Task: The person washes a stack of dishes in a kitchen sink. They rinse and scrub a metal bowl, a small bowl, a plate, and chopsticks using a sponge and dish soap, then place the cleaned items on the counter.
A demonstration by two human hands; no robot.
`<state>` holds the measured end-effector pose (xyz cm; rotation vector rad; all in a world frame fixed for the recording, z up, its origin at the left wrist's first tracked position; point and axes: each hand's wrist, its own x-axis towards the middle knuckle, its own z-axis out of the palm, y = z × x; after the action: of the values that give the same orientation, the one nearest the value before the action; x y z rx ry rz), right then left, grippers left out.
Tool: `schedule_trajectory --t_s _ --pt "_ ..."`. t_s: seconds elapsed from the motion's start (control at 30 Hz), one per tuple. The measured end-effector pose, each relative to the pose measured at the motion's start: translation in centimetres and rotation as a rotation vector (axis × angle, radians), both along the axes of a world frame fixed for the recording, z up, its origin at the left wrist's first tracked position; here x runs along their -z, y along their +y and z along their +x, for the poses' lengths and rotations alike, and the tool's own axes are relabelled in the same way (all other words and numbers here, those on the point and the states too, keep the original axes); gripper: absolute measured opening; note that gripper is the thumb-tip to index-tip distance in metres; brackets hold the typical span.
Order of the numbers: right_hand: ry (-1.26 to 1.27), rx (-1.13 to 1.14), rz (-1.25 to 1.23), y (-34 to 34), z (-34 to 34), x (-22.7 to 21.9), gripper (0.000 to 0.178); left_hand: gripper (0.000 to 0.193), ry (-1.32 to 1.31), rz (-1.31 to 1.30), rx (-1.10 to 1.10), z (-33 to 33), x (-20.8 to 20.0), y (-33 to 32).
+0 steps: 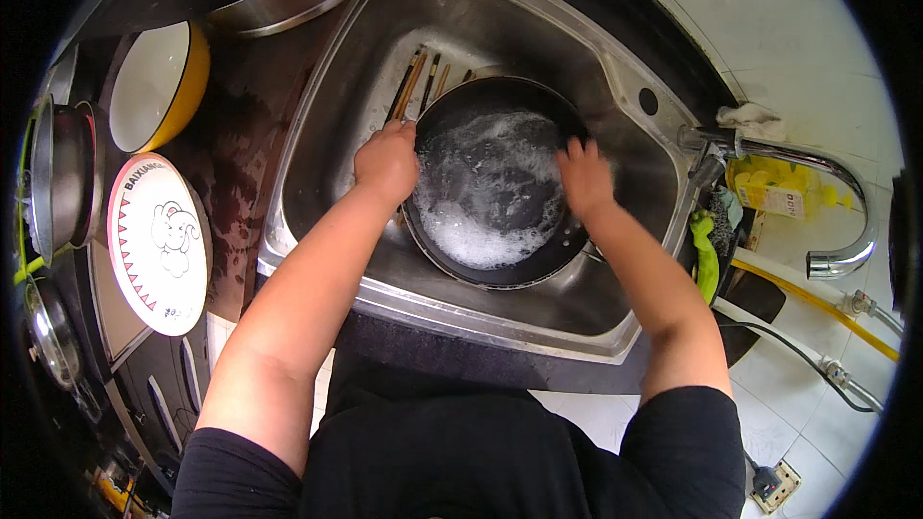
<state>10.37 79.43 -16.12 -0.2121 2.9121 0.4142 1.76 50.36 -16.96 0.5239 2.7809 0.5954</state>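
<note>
A black frying pan sits in the steel sink, with foamy, soapy water inside it. My left hand is closed on the pan's left rim. At the right inner wall of the pan is my right hand, its fingers curled down over the edge of the foam; whatever they hold, if anything, is hidden. My right forearm covers most of the pan's handle, whose rivets show at the lower right. Several chopsticks lie on the sink bottom behind the pan, partly covered by it.
A chrome faucet curves at the right, swung away from the basin. Beside it are a yellow bottle and a green pepper. On the left counter stand a yellow-and-white bowl, a printed white plate and a dark pan.
</note>
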Motion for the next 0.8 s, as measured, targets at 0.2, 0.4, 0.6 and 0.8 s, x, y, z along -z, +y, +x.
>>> schedule_trajectory --t_s 0.2,0.4,0.6,0.8 --pt "-0.580 0.196 -0.573 -5.4 8.1 0.0 0.032 0.036 -0.004 0.013 -0.013 0.1 -0.2 0.2" --pt "-0.170 0.329 -1.234 -16.9 4.4 3.7 0.033 0.028 -0.026 0.109 -0.040 -0.5 0.6 -0.1" --pt "0.428 0.031 -0.824 -14.1 -7.8 5.0 0.025 0.025 0.061 0.148 -0.045 -0.5 1.1 -0.4" --pt "0.243 -0.187 -0.056 -0.7 -5.8 2.8 0.021 0.063 -0.028 -0.116 0.115 0.1 -0.8 0.5"
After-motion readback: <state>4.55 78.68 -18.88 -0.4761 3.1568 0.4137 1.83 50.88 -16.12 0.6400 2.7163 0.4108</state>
